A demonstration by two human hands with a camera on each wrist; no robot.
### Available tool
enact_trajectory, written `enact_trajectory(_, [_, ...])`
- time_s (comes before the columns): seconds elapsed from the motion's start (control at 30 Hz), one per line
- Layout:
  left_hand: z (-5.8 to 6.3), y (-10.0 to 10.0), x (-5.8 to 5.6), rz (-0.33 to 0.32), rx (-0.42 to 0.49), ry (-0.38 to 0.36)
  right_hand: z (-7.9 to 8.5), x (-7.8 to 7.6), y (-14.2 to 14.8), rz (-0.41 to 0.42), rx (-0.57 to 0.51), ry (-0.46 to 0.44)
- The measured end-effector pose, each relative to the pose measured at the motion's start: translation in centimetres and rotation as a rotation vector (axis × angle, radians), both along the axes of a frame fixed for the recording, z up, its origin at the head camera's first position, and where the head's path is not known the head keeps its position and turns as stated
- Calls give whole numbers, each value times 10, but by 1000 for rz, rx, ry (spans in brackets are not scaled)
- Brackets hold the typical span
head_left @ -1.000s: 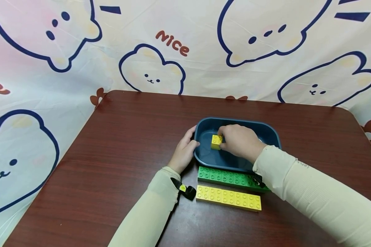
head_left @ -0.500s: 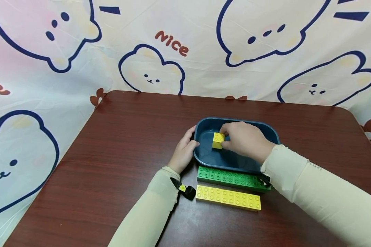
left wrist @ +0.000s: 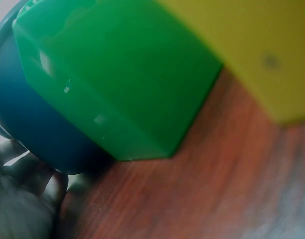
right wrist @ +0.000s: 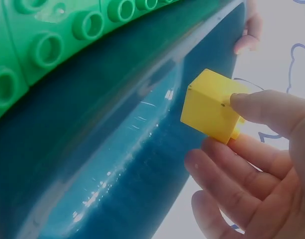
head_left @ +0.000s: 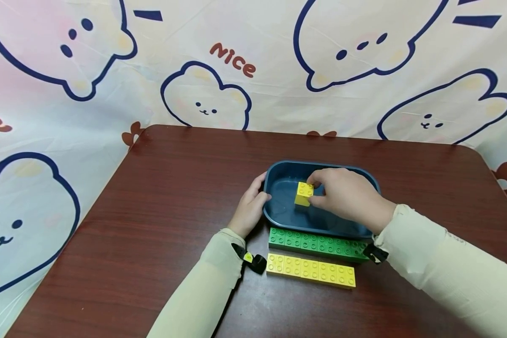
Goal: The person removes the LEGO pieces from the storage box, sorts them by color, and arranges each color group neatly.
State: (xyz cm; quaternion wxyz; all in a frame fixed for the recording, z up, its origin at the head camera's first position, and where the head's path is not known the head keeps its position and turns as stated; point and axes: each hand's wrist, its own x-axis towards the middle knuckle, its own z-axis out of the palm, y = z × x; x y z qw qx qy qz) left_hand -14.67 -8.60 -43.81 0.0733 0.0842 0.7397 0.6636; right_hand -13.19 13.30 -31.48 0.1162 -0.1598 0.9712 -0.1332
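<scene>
My right hand (head_left: 352,197) pinches a small yellow building block (head_left: 303,194) between thumb and fingers over the inside of a dark blue tray (head_left: 280,209). In the right wrist view the thumb presses one face of the block (right wrist: 212,107), and the other fingers lie below it. My left hand (head_left: 247,209) holds the tray's left end, thumb on the rim and fingers along the outer wall. In the left wrist view part of that hand (left wrist: 25,194) shows dimly beside the tray (left wrist: 38,114).
In front of the tray lies a green row of joined blocks (head_left: 312,241). Nearer still is a yellow row (head_left: 310,271), roughly parallel to it. Everything stands on a dark brown wooden table (head_left: 186,188), with a bear-patterned cloth (head_left: 279,103) behind.
My right hand has moved to the right inside the tray, carrying the yellow block with it. My left hand stays at the tray's left end.
</scene>
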Motion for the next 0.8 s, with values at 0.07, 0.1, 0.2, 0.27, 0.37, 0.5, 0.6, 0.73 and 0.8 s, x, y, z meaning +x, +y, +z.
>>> enact_trajectory(0.07, [0, 0, 0, 1, -1, 2, 2, 4, 4, -1, -7, 17])
enact_trajectory(0.1, [0, 0, 0, 3, -1, 3, 3, 6, 5, -1, -10, 28])
enact_trajectory(0.2, [-1, 0, 0, 5, -2, 8, 7, 12, 11, 2, -23, 56])
enact_trajectory(0.27, [-1, 0, 0, 6, -1, 11, 9, 16, 14, 1, -38, 66])
enact_trajectory(0.37, [-1, 0, 0, 3, 1, 13, 10, 23, 19, 5, -68, 75])
enact_trajectory(0.5, [0, 0, 0, -2, 3, 9, 10, 31, 25, 10, -100, 91])
enact_trajectory(0.6, [0, 0, 1, -4, 5, 3, 11, 37, 28, 7, -123, 107])
enact_trajectory(0.73, [0, 0, 1, -6, 10, 0, 13, 44, 31, -2, -149, 116])
enact_trajectory(0.8, [0, 0, 1, -7, 10, 0, 13, 47, 32, -7, -157, 117])
